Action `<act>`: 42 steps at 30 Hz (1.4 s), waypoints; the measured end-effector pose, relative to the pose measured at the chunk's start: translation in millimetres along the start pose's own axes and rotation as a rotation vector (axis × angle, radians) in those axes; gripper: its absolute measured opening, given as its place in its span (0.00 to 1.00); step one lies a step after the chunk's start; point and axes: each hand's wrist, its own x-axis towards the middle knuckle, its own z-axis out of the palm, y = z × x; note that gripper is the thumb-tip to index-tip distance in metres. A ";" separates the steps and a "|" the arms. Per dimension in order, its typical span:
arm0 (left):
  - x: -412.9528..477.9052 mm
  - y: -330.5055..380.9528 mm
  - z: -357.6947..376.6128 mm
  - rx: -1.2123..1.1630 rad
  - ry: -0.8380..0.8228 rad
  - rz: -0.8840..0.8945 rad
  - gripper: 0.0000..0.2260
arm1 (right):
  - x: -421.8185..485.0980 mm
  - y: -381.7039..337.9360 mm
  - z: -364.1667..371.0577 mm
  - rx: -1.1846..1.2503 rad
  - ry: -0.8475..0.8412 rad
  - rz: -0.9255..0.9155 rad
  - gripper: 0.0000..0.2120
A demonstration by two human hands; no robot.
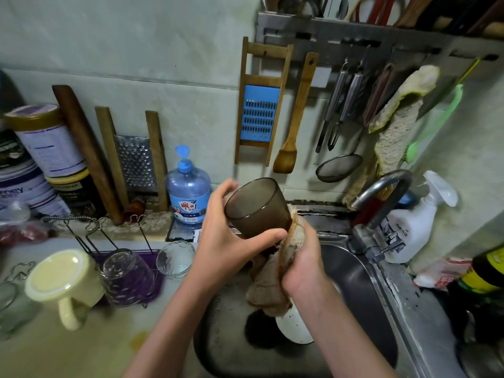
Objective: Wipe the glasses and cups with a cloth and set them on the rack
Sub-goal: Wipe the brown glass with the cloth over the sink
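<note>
A smoky brown glass (257, 207) is held over the sink, tilted with its mouth toward me. My left hand (231, 241) grips its side, thumb across the front. My right hand (302, 260) holds a beige cloth (268, 285) against the glass's base; the cloth hangs down below. On the counter at left stands a wire rack (90, 227) on a purple tray (156, 279). An upturned cream mug (64, 282) and an upturned clear glass (126, 276) sit on the rack. A clear glass bowl-like cup (176, 259) stands beside it.
A steel sink (362, 296) holds a white dish (294, 327). The tap (381, 195), a white spray bottle (417, 219) and a dark bottle (482, 274) are at right. A blue water bottle (188, 192), tins and graters line the back wall; utensils hang above.
</note>
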 end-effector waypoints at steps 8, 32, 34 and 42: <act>8.0 19.8 -19.2 0.325 -0.239 0.423 0.27 | 2.0 -18.5 -2.7 -0.109 -0.034 -0.153 0.26; 0.0 1.2 14.6 0.035 -0.019 0.207 0.19 | 37.5 -19.4 -24.0 -0.527 0.076 -0.418 0.19; 5.9 3.1 11.1 -0.049 -0.002 0.106 0.16 | 27.3 -22.6 -20.9 -0.591 0.036 -0.308 0.23; 19.2 8.7 8.2 -0.636 -0.151 -0.663 0.20 | 24.9 -0.3 -27.0 -1.244 0.072 -1.552 0.22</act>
